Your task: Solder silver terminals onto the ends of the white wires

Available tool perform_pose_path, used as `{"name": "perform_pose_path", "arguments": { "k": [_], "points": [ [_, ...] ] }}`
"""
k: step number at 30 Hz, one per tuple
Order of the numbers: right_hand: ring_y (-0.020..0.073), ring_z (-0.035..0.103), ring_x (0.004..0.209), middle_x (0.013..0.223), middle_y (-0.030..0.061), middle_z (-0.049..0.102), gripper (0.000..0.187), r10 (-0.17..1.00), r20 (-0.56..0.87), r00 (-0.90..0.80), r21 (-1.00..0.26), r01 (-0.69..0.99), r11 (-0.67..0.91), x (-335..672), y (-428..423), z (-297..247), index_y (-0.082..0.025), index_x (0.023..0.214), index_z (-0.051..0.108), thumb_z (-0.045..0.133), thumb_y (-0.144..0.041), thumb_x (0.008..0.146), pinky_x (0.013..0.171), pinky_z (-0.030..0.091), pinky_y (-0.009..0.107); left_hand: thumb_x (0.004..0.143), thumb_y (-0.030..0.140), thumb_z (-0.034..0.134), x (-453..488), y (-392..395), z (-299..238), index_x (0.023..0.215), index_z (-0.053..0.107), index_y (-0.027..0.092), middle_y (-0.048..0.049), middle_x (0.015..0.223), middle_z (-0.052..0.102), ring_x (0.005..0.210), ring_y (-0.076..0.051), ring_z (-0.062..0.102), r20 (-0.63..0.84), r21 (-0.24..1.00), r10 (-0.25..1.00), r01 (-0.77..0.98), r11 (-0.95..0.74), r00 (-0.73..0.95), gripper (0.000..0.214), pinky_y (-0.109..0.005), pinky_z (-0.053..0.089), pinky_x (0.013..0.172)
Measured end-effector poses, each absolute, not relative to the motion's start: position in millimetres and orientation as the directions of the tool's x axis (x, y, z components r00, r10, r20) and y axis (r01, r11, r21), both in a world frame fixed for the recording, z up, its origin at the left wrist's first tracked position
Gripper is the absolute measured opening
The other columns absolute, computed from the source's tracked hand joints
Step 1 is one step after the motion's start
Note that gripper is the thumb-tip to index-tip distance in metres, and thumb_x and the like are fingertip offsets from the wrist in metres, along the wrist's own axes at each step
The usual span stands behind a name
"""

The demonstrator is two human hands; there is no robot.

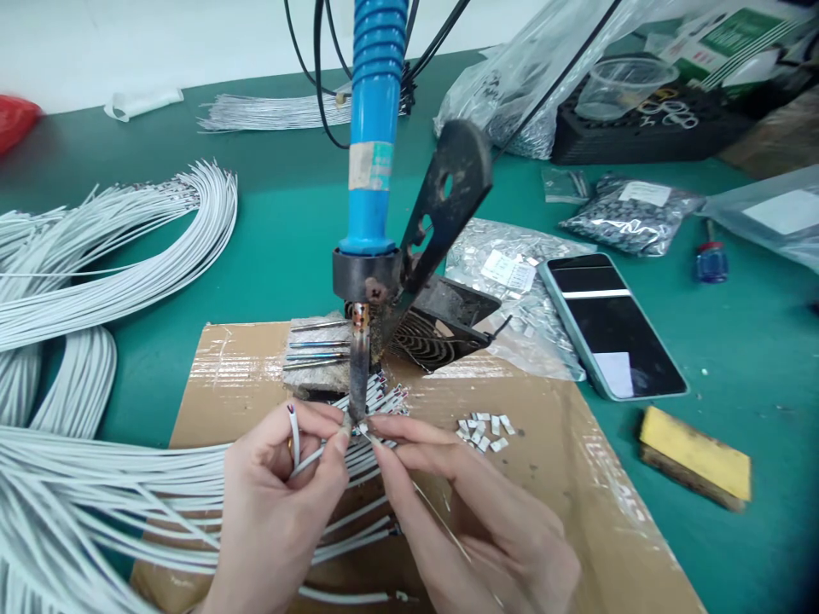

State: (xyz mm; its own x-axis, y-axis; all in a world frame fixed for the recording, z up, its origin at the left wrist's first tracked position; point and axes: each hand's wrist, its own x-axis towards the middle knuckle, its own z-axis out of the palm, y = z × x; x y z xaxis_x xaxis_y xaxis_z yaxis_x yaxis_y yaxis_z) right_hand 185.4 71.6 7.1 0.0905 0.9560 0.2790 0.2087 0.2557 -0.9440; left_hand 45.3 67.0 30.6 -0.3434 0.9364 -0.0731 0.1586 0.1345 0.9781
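My left hand (281,495) pinches a thin white cable (305,460) between thumb and forefinger, its stripped end curled up beside my index finger. My right hand (473,512) pinches a fine strand of solder wire (441,524), and both meet just under the dark tip of the blue-handled soldering iron (372,170), which is fixed point-down in a black metal stand (441,213). More white cables (95,503) fan out below my hands over a taped cardboard sheet (576,477). A small heap of tiny metal pieces (485,431) lies on the cardboard right of my fingers.
Big bundles of white cables (115,247) cover the green table at left. A phone (611,324) lies right of the stand, a yellow sponge (694,458) nearer the front. Plastic bags of small parts (630,213), a black tray (646,128) and a small screwdriver (711,256) sit behind.
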Motion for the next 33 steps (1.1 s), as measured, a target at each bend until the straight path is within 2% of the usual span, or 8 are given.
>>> {"name": "perform_pose_path", "arguments": {
  "k": [7, 17, 21, 24, 26, 28, 31, 33],
  "points": [
    [0.0178, 0.082, 0.078, 0.095, 0.0024, 0.086, 0.017, 0.942, 0.323, 0.092, -0.917, 0.275, 0.288, 184, 71, 10, -0.025, 0.085, 0.077, 0.075, -0.009, 0.088, 0.077, 0.067, 0.026, 0.078, 0.01, 0.076, 57, 66, 35, 0.068, 0.072, 0.021, 0.0021, 0.077, 0.077, 0.068, -0.013, 0.075, -0.131, 0.984, 0.871, 0.047, 0.173, -0.474, 0.014, -0.015, 0.059, 0.063],
    [0.0166, 0.081, 0.076, 0.093, 0.0017, 0.085, 0.017, 0.954, 0.284, 0.094, -0.933, 0.258, 0.252, 183, 70, 8, -0.025, 0.081, 0.074, 0.073, -0.012, 0.091, 0.073, 0.064, 0.025, 0.083, 0.004, 0.074, 41, 64, 25, 0.074, 0.073, 0.022, 0.003, 0.081, 0.081, 0.07, -0.011, 0.078, -0.069, 0.975, 0.945, 0.179, 0.131, -0.319, 0.02, -0.012, 0.059, 0.065],
    [0.0166, 0.078, 0.077, 0.09, 0.0017, 0.082, 0.008, 0.965, 0.156, 0.21, -0.964, 0.247, 0.102, 189, 68, 7, -0.026, 0.087, 0.072, 0.073, -0.022, 0.094, 0.072, 0.061, 0.024, 0.08, 0.005, 0.075, 45, 63, 23, 0.073, 0.073, 0.022, 0.0012, 0.082, 0.08, 0.074, -0.013, 0.078, -0.1, 0.972, 0.944, 0.17, 0.16, -0.315, 0.019, -0.014, 0.059, 0.067],
    [0.0145, 0.068, 0.064, 0.071, -0.0014, 0.07, 0.018, 0.934, 0.019, 0.357, -0.991, 0.134, -0.031, 212, 73, 2, -0.026, 0.084, 0.073, 0.072, -0.039, 0.097, 0.06, 0.056, 0.021, 0.076, 0.007, 0.077, 51, 60, 25, 0.07, 0.073, 0.022, 0.0001, 0.079, 0.076, 0.074, -0.014, 0.075, -0.141, 0.97, 0.925, 0.137, 0.2, -0.353, 0.016, -0.015, 0.058, 0.066],
    [0.0179, 0.069, 0.064, 0.069, 0.0027, 0.072, 0.039, 0.952, 0.032, 0.303, -0.993, -0.098, 0.065, 234, 79, -3, -0.024, 0.074, 0.077, 0.066, -0.052, 0.098, 0.06, 0.06, 0.026, 0.075, 0.012, 0.078, 57, 57, 27, 0.067, 0.073, 0.022, -0.0004, 0.078, 0.075, 0.074, -0.015, 0.073, -0.194, 0.966, 0.896, 0.078, 0.245, -0.4, 0.014, -0.016, 0.057, 0.065],
    [0.0211, 0.073, 0.068, 0.073, 0.0074, 0.077, 0.049, 0.962, -0.047, 0.271, -0.973, -0.229, 0.017, 257, 83, -8, -0.022, 0.083, 0.085, 0.056, -0.057, 0.102, 0.063, 0.064, 0.031, 0.074, 0.016, 0.079, 63, 51, 29, 0.065, 0.072, 0.022, -0.001, 0.078, 0.073, 0.075, -0.016, 0.072, -0.263, 0.953, 0.874, 0.031, 0.302, -0.408, 0.013, -0.017, 0.056, 0.065],
    [0.0183, 0.07, 0.057, 0.065, 0.0062, 0.075, 0.055, 0.959, -0.04, 0.279, -0.998, -0.066, -0.022, 280, 79, -15, -0.023, 0.08, 0.085, 0.048, -0.054, 0.106, 0.055, 0.061, 0.029, 0.074, 0.021, 0.082, 69, 41, 26, 0.065, 0.07, 0.022, -0.0019, 0.079, 0.074, 0.072, -0.016, 0.07, -0.36, 0.925, 0.874, -0.003, 0.38, -0.326, 0.015, -0.019, 0.055, 0.064],
    [0.0171, 0.069, 0.055, 0.064, 0.0055, 0.075, 0.047, 0.959, -0.01, 0.282, -0.994, 0.104, -0.041, 286, 73, -19, -0.021, 0.078, 0.085, 0.057, -0.05, 0.104, 0.054, 0.059, 0.027, 0.077, 0.027, 0.082, 70, 32, 20, 0.066, 0.069, 0.022, -0.0027, 0.079, 0.075, 0.069, -0.016, 0.067, -0.422, 0.902, 0.877, -0.013, 0.431, -0.23, 0.019, -0.02, 0.053, 0.062]
  ]
}}
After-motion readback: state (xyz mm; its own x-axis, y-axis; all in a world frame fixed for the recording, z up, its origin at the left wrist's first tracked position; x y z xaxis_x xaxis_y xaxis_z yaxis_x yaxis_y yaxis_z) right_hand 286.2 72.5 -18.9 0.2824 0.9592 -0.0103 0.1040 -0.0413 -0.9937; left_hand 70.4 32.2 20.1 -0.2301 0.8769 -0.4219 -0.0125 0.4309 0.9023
